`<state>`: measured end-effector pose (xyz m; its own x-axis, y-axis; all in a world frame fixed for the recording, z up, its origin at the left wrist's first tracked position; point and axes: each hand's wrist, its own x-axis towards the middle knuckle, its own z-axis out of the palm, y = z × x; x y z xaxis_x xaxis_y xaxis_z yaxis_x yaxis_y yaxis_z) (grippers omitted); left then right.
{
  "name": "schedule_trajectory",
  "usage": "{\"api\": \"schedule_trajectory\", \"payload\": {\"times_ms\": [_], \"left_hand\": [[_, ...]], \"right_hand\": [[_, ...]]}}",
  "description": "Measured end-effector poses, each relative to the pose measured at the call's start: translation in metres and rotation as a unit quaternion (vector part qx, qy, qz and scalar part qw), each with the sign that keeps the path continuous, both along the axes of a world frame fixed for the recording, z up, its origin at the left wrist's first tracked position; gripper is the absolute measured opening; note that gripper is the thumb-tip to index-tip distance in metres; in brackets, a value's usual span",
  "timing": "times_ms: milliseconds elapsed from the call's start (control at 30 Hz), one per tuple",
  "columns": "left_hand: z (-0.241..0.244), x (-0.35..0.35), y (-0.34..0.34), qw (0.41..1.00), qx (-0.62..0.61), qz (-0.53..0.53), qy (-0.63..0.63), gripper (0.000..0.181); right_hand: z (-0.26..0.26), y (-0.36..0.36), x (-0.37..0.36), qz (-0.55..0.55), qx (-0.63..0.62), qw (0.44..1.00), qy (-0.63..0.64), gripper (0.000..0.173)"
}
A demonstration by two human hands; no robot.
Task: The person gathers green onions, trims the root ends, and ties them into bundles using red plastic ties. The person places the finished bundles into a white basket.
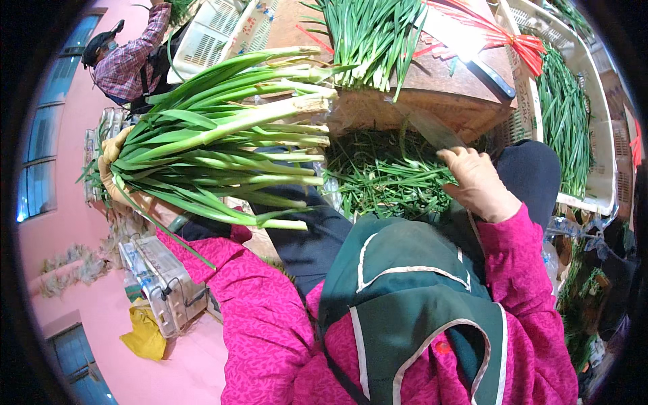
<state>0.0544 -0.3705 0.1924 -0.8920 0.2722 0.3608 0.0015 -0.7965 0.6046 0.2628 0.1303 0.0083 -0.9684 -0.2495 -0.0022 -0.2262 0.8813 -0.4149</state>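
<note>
My left hand (112,167) grips a large bunch of leafy green stalks (217,129), like green garlic, by the leaves. Their pale cut ends point right, above my left thigh. My right hand (478,185) is curled above my right thigh. A blurred translucent strip (435,126), apparently plastic film, runs from its fingertips towards the table edge. Below, loose green trimmings (390,187) fill the space between my legs. Ahead on the wooden table (420,109) lies a pile of slender green stalks (369,40). A knife (493,81) with a dark handle rests to its right.
Red ties (526,53) lie bundled at the table's right. Beside me on the right, a white plastic crate (605,167) holds long green leaves (562,126). Another white crate (212,30) stands at upper left, near a person (126,71). A yellow bag (144,331) lies on the pink floor.
</note>
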Motion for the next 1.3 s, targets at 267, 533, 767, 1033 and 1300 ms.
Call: {"api": "schedule_trajectory", "payload": {"times_ms": [267, 533, 767, 1033, 1300], "left_hand": [[-0.006, 0.027, 0.115, 0.999, -0.013, 0.029, -0.039, 0.009], [-0.002, 0.045, 0.218, 0.986, -0.091, 0.125, -0.069, 0.008], [0.010, 0.040, 0.162, 0.995, -0.066, 0.009, -0.072, 0.011], [0.011, 0.037, 0.089, 0.993, -0.062, 0.096, -0.026, 0.005], [-0.021, 0.026, 0.071, 0.971, -0.134, 0.190, 0.058, 0.012]], "right_hand": [[0.066, -0.084, -0.055, 0.078, -0.458, 0.880, 0.095, 0.057], [0.034, -0.100, -0.084, -0.102, -0.680, 0.718, -0.110, 0.028], [-0.001, -0.057, -0.056, -0.107, -0.301, 0.947, -0.029, 0.018], [-0.011, -0.025, -0.037, -0.002, -0.285, 0.945, -0.158, 0.042], [0.036, -0.079, -0.042, 0.124, -0.789, 0.502, -0.332, 0.061]]}}
